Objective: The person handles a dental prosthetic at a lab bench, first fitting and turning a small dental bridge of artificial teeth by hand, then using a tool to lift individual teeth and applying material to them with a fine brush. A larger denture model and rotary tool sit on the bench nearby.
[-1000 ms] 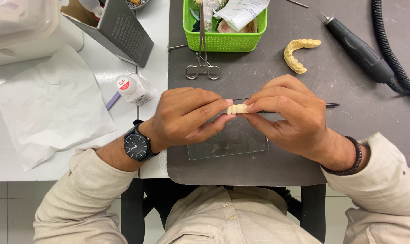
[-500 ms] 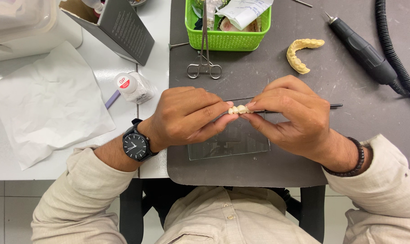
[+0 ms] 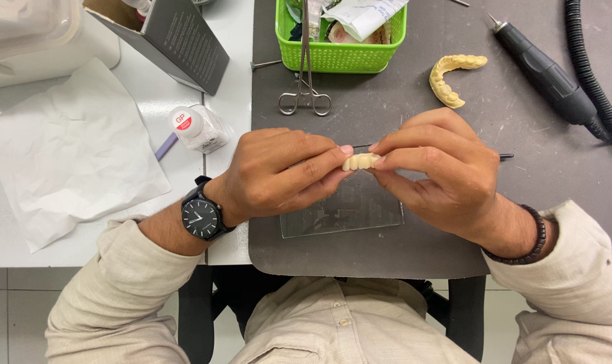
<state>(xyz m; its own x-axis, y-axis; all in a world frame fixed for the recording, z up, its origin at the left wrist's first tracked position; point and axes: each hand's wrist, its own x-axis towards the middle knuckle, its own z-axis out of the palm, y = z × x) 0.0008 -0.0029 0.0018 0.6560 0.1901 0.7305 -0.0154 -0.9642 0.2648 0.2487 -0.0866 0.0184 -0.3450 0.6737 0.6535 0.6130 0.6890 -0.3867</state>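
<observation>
Far left on the white surface (image 3: 117, 81) lie a crumpled paper sheet (image 3: 63, 148) and a small capped bottle (image 3: 197, 128). On the dark mat (image 3: 387, 114), the left hand (image 3: 272, 175) pinches one end of a short row of pale false teeth (image 3: 361, 161), while the right hand (image 3: 441, 172) pinches the other end and also holds a thin dark tool (image 3: 503, 156). The row lies crosswise between both grips, equally near each, above a glass slab (image 3: 346, 212), with scissors-like clamps (image 3: 305, 81), a green basket (image 3: 336, 57), a yellowish tooth arch (image 3: 451, 77) and a black handpiece (image 3: 542, 71) beyond.
</observation>
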